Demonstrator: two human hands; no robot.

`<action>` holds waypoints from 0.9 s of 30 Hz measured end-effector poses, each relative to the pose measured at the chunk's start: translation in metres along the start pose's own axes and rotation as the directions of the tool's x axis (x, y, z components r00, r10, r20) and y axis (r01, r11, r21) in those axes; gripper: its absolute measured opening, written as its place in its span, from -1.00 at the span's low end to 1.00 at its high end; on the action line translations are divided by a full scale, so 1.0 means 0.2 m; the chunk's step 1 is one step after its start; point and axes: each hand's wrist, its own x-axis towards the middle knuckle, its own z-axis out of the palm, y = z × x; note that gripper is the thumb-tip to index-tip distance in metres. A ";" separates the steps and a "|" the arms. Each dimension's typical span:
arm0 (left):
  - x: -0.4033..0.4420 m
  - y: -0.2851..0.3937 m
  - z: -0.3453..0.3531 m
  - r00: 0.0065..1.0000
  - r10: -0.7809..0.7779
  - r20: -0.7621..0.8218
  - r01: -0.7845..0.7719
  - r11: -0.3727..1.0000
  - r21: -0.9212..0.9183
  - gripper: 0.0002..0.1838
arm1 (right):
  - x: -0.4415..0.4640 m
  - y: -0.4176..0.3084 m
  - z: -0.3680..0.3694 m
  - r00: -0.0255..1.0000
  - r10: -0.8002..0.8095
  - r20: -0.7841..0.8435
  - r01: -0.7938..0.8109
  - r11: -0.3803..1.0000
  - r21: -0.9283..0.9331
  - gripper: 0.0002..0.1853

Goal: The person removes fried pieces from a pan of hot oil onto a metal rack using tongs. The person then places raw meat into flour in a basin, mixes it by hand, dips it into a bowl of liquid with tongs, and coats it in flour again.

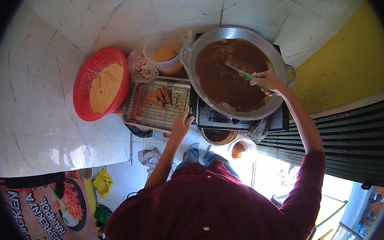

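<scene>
My right hand (268, 81) is closed around the green handle of metal tongs (241, 71). The tip of the tongs dips into brown, bubbling oil (220, 84) inside a large metal wok (286, 88). Beside the wok, my left hand (182, 123) is at the right edge of a rack tray (137, 110), its fingers apart and something pale on the fingertips. It holds nothing that I can see. Several pieces of browned fried food (159, 97) lie on the wire rack.
A red basin (77, 89) of flour stands left. Behind the tray are a plastic bag of pale pieces (141, 68) and a clear tub (155, 43) with yellow liquid. The wok sits on a black stove (280, 121). Below are a pot (219, 141) and a bucket (243, 149).
</scene>
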 end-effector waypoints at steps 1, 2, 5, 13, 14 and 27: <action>0.00 0.01 0.00 1.000 -0.022 0.020 0.021 1.000 0.019 -0.51 | -0.02 0.00 -0.01 1.000 0.001 0.002 -0.001 1.000 0.001 -0.76; 0.00 0.00 -0.01 1.000 -0.023 0.021 0.023 1.000 0.020 -0.51 | -0.04 0.00 -0.03 0.999 0.034 0.020 -0.036 0.995 0.089 -0.75; 0.00 0.00 0.00 0.999 -0.036 0.035 0.034 0.998 0.049 -0.51 | -0.09 0.02 -0.07 0.997 0.065 0.038 -0.072 0.978 0.198 -0.73; 0.00 -0.02 0.01 1.000 -0.016 -0.003 0.016 1.000 -0.001 -0.48 | -0.20 0.08 -0.16 0.996 -0.003 -0.085 0.009 0.997 0.072 -0.75; 0.00 -0.02 0.01 1.000 -0.013 -0.001 0.013 1.000 0.000 -0.48 | -0.24 0.07 -0.18 0.991 -0.008 -0.133 0.006 1.000 -0.010 -0.75; 0.01 -0.08 0.04 0.996 0.077 -0.050 -0.076 0.997 0.034 -0.49 | -0.18 0.11 -0.12 0.983 0.061 -0.172 -0.110 0.951 -0.290 -0.68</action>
